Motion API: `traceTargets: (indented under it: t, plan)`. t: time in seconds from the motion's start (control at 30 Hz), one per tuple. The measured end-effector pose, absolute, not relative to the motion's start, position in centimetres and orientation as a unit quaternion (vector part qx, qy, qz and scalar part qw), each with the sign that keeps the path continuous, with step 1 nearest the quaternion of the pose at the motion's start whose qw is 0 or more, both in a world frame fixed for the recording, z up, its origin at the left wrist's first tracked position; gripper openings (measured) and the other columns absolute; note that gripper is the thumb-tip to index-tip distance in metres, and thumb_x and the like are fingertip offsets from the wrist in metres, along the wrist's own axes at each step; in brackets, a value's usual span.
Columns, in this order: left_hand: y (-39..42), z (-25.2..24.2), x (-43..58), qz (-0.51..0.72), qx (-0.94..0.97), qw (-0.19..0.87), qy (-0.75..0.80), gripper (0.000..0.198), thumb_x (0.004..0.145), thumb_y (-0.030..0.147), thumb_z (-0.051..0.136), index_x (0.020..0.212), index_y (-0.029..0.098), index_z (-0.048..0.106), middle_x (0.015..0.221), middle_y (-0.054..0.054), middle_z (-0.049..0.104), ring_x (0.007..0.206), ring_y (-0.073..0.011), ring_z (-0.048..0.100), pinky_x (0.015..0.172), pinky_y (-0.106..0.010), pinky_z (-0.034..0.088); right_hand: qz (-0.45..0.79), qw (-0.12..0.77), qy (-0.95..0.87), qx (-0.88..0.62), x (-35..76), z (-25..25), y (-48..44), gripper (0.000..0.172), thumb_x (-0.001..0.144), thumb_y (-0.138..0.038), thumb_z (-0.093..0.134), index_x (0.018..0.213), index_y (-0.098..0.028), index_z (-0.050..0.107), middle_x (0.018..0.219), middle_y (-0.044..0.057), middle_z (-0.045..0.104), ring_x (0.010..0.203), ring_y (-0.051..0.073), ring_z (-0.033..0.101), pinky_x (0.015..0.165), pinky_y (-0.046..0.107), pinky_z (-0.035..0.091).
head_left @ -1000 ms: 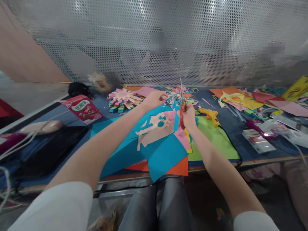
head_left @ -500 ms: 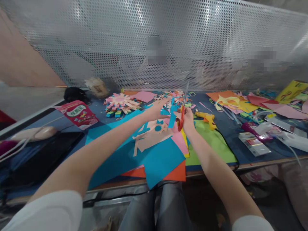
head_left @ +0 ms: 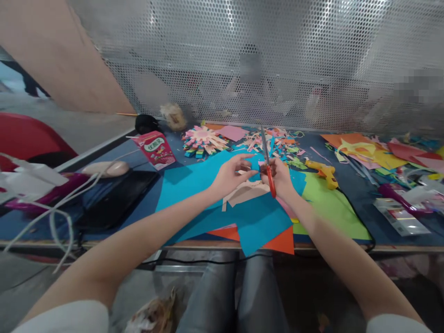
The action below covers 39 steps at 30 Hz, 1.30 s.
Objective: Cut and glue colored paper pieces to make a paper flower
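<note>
R hand (head_left: 282,179) clasped rnd red-handled metal scissors (head_left: 270,179); L hand (head_left: 231,175) half-open, C-shaped, nr flat blue ppr (head_left: 192,178).

Table (head_left: 364,194); blue paper (head_left: 197,178), pink packet (head_left: 157,150)

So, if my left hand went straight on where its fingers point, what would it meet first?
Probably your right hand, which holds the red-handled scissors. Your left hand points across toward it, but depth is unclear, so the scissors might come first.
</note>
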<state>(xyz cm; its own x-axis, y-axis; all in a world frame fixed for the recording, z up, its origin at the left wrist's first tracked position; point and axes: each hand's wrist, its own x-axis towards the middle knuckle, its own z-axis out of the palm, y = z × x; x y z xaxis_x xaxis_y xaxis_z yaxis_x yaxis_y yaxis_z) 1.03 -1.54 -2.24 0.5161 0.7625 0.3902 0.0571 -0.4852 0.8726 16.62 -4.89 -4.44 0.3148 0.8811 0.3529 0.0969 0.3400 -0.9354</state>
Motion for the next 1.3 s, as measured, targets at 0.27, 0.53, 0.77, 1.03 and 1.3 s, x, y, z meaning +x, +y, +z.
traceTargets:
  t: [0.27, 0.53, 0.77, 1.03, 1.3]
  plan:
    - [-1.6, -2.3, 0.0, 0.45, 0.677, 0.532, 0.237, 0.035, 0.07, 0.025, 0.073, 0.099, 0.014, 0.058, 0.061, 0.006, 0.055, 0.047, -0.0075, 0.058, 0.048, -0.02, 0.049, 0.35, 0.61, -0.531, -0.473, 16.0, -3.4, -6.6, 0.041, 0.059, -0.037, 0.077, 0.079, -0.022, 0.045, 0.071, -0.006, 0.057, 0.05, 0.009, 0.056, 0.047, 0.025, 0.049]
    - [-2.0, -2.4, -0.1, 0.458, 0.616, 0.578, 0.278, 0.038, 0.064, 0.026, 0.077, 0.091, 0.015, 0.053, 0.065, 0.005, 0.061, 0.047, -0.0085, 0.061, 0.049, -0.021, 0.053, 0.341, 0.597, -0.547, -0.478, 15.5, -2.6, -7.4, 0.046, 0.054, -0.033, 0.084, 0.079, -0.022, 0.046, 0.067, -0.008, 0.055, 0.051, 0.008, 0.056, 0.048, 0.024, 0.051]
    - [-1.9, -2.3, -0.2, 0.444, 0.607, 0.595, 0.283, 0.03, 0.066, 0.025, 0.075, 0.087, 0.014, 0.057, 0.064, 0.004, 0.06, 0.049, -0.0077, 0.06, 0.046, -0.02, 0.053, 0.289, 0.595, -0.551, -0.509, 15.9, -2.8, -7.3, 0.036, 0.056, -0.025, 0.081, 0.077, -0.023, 0.051, 0.071, -0.006, 0.057, 0.054, 0.008, 0.054, 0.052, 0.025, 0.049]
    - [-1.5, -2.5, -0.1, 0.373, 0.621, 0.618, 0.307, 0.024, 0.067, 0.033, 0.075, 0.073, 0.013, 0.063, 0.062, 0.0, 0.066, 0.055, -0.0094, 0.062, 0.05, -0.019, 0.052, 0.252, 0.626, -0.54, -0.504, 16.3, -2.4, -7.3, 0.028, 0.062, -0.024, 0.076, 0.073, -0.023, 0.051, 0.071, -0.005, 0.057, 0.058, 0.009, 0.055, 0.056, 0.026, 0.051]
    - [-2.2, -2.5, 0.2, 0.296, 0.669, 0.628, 0.267, 0.027, 0.066, 0.038, 0.075, 0.065, 0.013, 0.066, 0.059, -0.002, 0.066, 0.053, -0.0095, 0.06, 0.047, -0.019, 0.049, 0.245, 0.661, -0.528, -0.474, 16.2, -1.8, -7.5, 0.032, 0.061, -0.023, 0.077, 0.074, -0.024, 0.048, 0.071, -0.005, 0.058, 0.067, 0.013, 0.063, 0.06, 0.029, 0.055]
